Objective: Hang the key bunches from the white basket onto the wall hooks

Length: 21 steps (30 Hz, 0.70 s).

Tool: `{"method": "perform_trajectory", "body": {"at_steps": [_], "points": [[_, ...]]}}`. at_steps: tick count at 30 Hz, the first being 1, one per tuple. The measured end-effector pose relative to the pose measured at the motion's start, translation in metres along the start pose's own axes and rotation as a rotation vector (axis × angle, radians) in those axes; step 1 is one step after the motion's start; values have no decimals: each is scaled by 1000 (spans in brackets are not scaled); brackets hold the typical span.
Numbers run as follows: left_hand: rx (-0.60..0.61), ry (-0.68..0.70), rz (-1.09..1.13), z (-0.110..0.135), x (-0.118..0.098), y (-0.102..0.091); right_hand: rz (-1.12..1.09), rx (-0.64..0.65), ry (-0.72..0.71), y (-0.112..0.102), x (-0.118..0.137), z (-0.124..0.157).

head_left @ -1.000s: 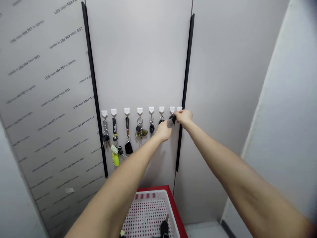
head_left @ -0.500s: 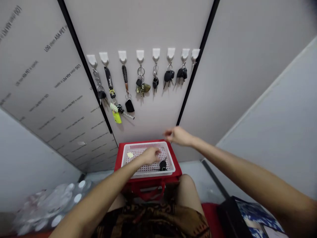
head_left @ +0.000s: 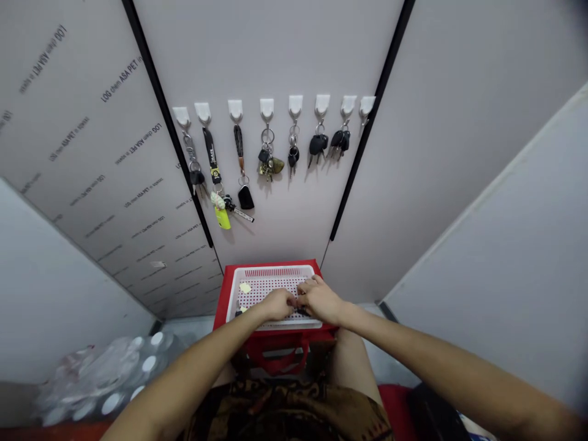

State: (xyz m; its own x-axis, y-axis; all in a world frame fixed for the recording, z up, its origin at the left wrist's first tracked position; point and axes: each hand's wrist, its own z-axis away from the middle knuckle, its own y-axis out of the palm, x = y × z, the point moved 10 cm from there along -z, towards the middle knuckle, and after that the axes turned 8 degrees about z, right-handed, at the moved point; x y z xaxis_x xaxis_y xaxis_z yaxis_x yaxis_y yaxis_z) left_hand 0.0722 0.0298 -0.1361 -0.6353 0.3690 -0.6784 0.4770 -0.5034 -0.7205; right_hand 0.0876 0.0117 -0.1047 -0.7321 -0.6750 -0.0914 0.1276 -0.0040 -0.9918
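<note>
Grey laminate wall panels (head_left: 78, 165) printed with slanted dark lettering meet at black strips (head_left: 158, 110) before a seated person, whose patterned brown cloth (head_left: 285, 416) covers the lap. A row of white plastic hooks (head_left: 295, 105) runs across the smooth panel, most carrying keys on metal rings, leather straps and fabric lanyards. A crumpled heap of clear plastic bottles (head_left: 105, 380) lies low on the left. At centre, a red tray (head_left: 269, 263) with a red strap handle (head_left: 275, 362) holds a white plastic basket (head_left: 273, 272), its floor punched with rows of small holes. The left hand (head_left: 278, 304) and right hand (head_left: 321, 300) meet over the basket's front half, the right fingers (head_left: 307, 285) curled downward and bunched close to the left hand. A black key fob (head_left: 301, 311) lies mostly hidden beneath them, in or near the fingers, though whether it is gripped cannot be told. A small yellow tag (head_left: 245, 287) rests on the basket floor. Hard, smooth plastic offers little friction, so a loose pinch could let the fob slip, while a metal key tip or ring could catch in the holes, and a knock against the tray could set small pieces sliding
</note>
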Motion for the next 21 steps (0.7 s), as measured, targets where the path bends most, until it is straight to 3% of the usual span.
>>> {"method": "perform_trajectory", "body": {"at_steps": [3, 5, 8, 11, 17, 21], "points": [[22, -41, 78, 3, 2, 0, -206, -21, 10, -4, -6, -6], [-25, -70, 188, 1, 1, -8, -480, -64, 130, -16, -28, -9], [-171, -27, 480, -9, -15, -39, -947, -168, 370, -43, -69, -4], [-315, 75, 723, -21, -45, -80, -1273, -301, 493, -77, -99, 8], [-461, 162, 801, -43, -114, -140, -1443, -656, 468, -157, -146, 34], [-576, 300, 627, -52, -168, -174, -1370, -959, 514, -213, -185, 56]]}}
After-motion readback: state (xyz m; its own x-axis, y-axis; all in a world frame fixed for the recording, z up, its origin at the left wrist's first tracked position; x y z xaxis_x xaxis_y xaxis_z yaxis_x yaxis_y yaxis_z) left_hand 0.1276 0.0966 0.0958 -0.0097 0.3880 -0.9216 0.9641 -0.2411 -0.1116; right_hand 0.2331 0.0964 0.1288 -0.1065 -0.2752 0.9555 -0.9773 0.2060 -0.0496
